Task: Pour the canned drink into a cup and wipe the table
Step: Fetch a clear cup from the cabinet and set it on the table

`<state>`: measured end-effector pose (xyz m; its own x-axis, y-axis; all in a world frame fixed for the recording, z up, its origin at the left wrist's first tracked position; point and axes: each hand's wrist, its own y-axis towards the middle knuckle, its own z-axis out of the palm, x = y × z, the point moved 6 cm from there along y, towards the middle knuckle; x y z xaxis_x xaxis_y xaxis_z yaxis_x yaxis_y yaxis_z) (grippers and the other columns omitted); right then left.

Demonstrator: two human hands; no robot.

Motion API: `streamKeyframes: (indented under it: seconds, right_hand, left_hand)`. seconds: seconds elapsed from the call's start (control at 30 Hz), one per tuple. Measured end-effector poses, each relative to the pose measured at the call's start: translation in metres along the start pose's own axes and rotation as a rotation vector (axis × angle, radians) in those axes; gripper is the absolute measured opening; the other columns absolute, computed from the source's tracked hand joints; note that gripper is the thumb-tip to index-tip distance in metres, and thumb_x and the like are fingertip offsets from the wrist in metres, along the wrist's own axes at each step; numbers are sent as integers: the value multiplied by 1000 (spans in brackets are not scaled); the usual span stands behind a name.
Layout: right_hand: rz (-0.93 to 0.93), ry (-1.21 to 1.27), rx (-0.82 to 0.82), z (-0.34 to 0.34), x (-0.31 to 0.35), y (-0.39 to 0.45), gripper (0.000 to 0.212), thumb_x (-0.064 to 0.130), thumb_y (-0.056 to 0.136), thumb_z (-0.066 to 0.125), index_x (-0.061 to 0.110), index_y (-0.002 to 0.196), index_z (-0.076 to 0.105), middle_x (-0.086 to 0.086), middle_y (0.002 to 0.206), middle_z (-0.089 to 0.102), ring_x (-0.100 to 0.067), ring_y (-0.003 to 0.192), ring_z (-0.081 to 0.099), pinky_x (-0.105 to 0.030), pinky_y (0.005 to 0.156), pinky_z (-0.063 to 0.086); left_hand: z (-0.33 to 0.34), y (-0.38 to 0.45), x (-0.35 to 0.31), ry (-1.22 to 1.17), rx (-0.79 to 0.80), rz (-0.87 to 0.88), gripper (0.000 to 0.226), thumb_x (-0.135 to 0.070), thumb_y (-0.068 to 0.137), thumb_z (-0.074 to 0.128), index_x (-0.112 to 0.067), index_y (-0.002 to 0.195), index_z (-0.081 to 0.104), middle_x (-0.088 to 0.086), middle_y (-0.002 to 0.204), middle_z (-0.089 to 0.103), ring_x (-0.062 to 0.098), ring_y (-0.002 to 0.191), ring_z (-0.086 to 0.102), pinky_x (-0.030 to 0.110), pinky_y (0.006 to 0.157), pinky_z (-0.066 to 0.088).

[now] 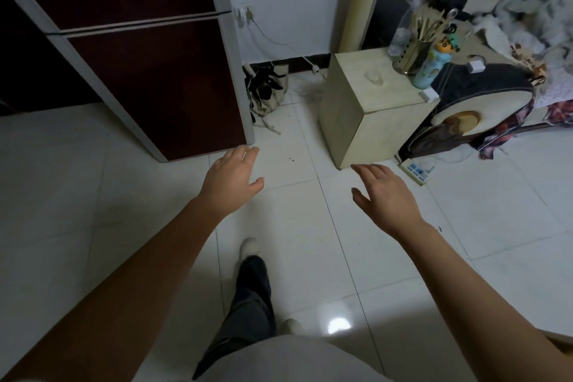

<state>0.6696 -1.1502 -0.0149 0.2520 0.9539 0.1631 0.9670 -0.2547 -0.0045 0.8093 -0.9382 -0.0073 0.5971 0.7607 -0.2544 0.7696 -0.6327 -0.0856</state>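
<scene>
- Left hand point(233, 176) and right hand point(385, 192): both out in front over the tiled floor point(310, 242), fingers spread and relaxed, holding nothing.
- Clear cup point(374, 76): sits on the beige cabinet surface point(366, 93), ahead-right, well apart from both hands.
- Utensil holder point(414, 54) and cartoon bottle point(432, 63): back right corner of that surface.
- Can: can't make one out.

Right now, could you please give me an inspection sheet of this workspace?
Surface: small beige cabinet, top partly bare.
Job's things: clear cup on the cabinet top; no can or cloth seen.
Clutter: utensil holder, blue bottle, plastic bottle at its back edge.
Hands: left hand and right hand open, fingers relaxed, empty.
Cables: white cord from wall socket; power strip on floor.
Surroundings: dark fridge, bag, tiled floor.
</scene>
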Motion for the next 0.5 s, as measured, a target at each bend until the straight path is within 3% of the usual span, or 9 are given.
streamKeyframes:
  seconds: [0.5]
  right_hand:
    - [337,91,-73,-9,-48,214,46,21,90,54,7,133,45,-13,130,55,-31,122,46,-42,94,42]
  left_hand:
    - [-26,281,44,15,99,232,60,-34,90,51,-11,141,31,8,138,40,24,130,34,36,105,31]
